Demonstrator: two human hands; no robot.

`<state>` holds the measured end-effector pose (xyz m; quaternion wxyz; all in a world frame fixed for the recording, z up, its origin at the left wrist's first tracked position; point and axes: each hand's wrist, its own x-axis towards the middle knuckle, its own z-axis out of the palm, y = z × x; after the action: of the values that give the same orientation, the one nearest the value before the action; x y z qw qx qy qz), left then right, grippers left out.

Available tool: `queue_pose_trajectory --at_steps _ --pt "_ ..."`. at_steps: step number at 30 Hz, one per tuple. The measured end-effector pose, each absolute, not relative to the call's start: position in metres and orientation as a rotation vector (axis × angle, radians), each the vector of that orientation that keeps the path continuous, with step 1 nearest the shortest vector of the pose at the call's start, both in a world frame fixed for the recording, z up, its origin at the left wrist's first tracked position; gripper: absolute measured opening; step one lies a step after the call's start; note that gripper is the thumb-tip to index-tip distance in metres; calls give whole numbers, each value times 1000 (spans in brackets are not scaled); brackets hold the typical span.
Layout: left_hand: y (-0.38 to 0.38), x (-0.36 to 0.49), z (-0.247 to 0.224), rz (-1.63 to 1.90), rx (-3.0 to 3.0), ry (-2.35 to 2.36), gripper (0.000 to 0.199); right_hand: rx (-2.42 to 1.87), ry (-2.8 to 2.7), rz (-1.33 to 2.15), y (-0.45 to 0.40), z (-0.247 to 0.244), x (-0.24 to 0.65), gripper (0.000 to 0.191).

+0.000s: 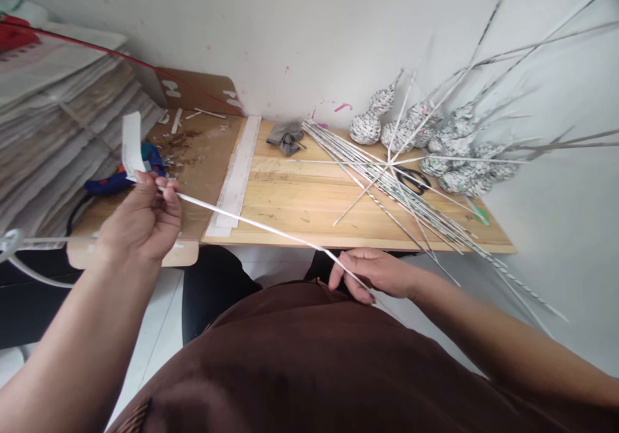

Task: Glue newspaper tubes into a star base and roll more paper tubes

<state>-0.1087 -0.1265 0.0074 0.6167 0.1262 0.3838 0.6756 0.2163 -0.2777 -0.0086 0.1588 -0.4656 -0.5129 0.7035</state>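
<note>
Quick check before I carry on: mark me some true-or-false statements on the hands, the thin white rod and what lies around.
1. The left hand grips the thin white rod near the flat white strip. True.
2. The right hand is on the gray cloth. False: the right hand is at the rod's lower part; the gray cloth lies on the wooden board.
3. The blue-and-orange tool is among the gourd-shaped pieces. False: the tool is by the stack on the left, the pieces on the right.
4. The cloth lies to the right of the long white strips. True.
</note>
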Motion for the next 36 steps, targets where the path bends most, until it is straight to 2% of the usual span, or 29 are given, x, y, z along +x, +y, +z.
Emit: queue_pose_trajectory --at_steps 3,7,10,12,17,19,22,28,30,32,33,36 --pt "-130 -103 8 1553 290 920 28 -1476 -1587 1708 -275 -3 204 47" --pt "-135 -96 12 1569 299 932 29 -1540 -2033 942 -274 2 188 26" --pt "-137 -96 14 1567 292 946 30 -1527 -2145 730 -273 0 184 28" --pt "-137 -97 13 1563 292 953 30 -1539 -2063 848 -272 -2 184 31" --pt "-135 -100 9 1537 303 933 27 -1337 -1483 1873 -266 -5 189 40" --pt "-134 -100 8 1535 294 921 26 -1240 -1362 2043 -264 -6 189 41" --pt "-134 -99 7 1539 293 915 26 -1350 -1466 1879 -265 -6 186 39" --pt "-137 -98 8 1536 351 888 26 -1522 -2089 922 -269 -3 179 29" --pt "-138 -97 11 1541 369 888 27 -1502 -2181 764 -268 -4 179 29" --pt "-140 -96 14 1557 370 896 28 -1512 -2132 832 -268 -6 179 31" --pt "-140 -95 15 1558 367 898 28 -1521 -2051 971 -267 -8 180 33" --pt "-140 -94 15 1554 358 887 26 -1385 -1655 1663 -264 -12 183 40"
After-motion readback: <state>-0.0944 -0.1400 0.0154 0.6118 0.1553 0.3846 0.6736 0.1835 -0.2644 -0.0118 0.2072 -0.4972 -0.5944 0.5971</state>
